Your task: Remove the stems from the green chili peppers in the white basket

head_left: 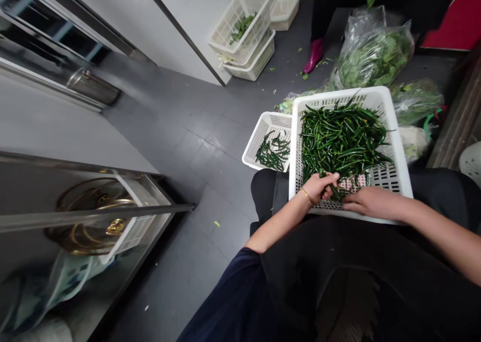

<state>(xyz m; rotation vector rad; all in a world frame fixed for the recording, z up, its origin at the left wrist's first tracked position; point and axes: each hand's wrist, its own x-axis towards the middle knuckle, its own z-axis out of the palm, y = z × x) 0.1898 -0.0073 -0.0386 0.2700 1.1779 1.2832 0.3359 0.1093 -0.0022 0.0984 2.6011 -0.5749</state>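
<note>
Along the near edge of the large white basket (pixel 404 181), which rested on the person's lap, both bare hands worked close together. The right hand (pixel 372 201) lay back upward by the near right corner, fingers pointing left; whether they gripped anything, I could not tell. The left hand (pixel 321 186), nearer the left edge, was closed, thumb against fingers, around a few green chillies (pixel 335 193), their free ends slanting toward the right hand's fingertips. Just beyond both hands, the chilli pile (pixel 343 136) spread nearly to the basket's far edge, its long axes crossing every way. Past the left edge, and lower, a smaller basket (pixel 263 116) carried a loose bunch (pixel 272 151) of chillies; of the two hands, the left was nearer to it. Beyond the far edge stood a bag of leafy greens (pixel 376 56), with stacked crates (pixel 261 36) well apart, farther left.
</note>
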